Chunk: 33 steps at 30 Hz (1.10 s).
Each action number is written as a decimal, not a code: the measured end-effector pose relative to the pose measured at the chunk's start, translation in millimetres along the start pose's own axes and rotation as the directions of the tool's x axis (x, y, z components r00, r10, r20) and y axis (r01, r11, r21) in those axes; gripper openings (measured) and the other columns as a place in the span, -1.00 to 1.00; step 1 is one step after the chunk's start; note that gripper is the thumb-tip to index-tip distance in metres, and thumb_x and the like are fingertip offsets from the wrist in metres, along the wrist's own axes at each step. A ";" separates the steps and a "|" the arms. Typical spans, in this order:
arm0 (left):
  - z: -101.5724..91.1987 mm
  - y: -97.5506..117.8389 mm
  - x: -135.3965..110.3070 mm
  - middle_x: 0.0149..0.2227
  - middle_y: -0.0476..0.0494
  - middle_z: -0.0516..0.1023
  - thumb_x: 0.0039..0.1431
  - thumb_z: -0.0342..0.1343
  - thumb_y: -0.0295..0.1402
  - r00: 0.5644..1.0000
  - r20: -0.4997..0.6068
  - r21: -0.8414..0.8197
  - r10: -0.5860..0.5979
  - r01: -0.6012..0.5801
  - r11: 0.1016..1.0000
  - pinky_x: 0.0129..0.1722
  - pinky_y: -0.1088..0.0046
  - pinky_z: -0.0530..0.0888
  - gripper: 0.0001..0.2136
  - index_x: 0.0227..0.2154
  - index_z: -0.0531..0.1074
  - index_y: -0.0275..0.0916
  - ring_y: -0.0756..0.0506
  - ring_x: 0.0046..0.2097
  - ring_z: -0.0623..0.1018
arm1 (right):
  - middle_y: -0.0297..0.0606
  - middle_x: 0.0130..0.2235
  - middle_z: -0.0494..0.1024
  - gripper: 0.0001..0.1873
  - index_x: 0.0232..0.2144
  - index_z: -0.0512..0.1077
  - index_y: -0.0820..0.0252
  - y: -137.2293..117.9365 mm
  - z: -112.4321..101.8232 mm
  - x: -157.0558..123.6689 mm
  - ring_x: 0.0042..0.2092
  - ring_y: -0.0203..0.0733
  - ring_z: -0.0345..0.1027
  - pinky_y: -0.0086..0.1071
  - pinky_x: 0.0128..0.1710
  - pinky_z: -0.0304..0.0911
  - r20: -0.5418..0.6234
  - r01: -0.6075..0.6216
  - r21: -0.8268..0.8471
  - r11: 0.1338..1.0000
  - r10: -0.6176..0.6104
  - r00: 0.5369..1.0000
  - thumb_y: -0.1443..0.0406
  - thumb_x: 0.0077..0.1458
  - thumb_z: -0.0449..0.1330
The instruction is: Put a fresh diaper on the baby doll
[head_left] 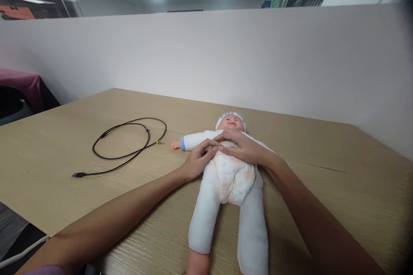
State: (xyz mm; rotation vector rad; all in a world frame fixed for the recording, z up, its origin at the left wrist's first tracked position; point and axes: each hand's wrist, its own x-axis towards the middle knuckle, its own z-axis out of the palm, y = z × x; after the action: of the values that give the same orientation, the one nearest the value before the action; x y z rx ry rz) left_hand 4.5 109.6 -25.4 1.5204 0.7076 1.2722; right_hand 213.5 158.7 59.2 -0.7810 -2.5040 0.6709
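A baby doll (pixel 202 219) in white clothing and a printed white cap lies on its back on the table, legs toward me. A white diaper (pixel 229 180) with pastel prints is around its hips. My left hand (pixel 200 160) is at the diaper's upper left edge, fingers bent and closed on the waistband; the fingertips are partly hidden. Across the doll's belly lies my right hand (pixel 243 146), its fingers stretched out along the top of the diaper and the thumb apart. The fingertips of both hands meet near the middle of the waist.
A black cable (pixel 138 151) with a yellow tag lies in loops on the wooden table (pixel 58 146), left of the doll. Behind the table stands a white partition (pixel 193 56). A chair with a pink cloth (pixel 21 81) is at the far left.
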 end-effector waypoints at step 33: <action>-2.4 1.1 1.5 -0.45 0.14 0.18 0.32 0.33 -0.03 0.997 -0.067 0.054 0.030 -0.027 0.998 -0.35 0.40 0.17 -0.67 -0.16 0.48 -0.19 -0.02 -0.40 0.19 | -0.24 0.00 0.74 -0.57 -0.01 0.66 0.10 1.6 6.6 1.1 0.08 -0.10 0.59 -0.17 0.19 0.42 -0.134 -0.075 0.114 0.991 0.090 0.987 0.41 0.30 0.03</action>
State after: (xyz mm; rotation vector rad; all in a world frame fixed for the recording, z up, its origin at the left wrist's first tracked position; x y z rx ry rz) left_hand 2.4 111.3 -23.9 1.5406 0.7713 1.3416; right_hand 209.9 158.4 53.3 -0.8650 -2.3001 0.7472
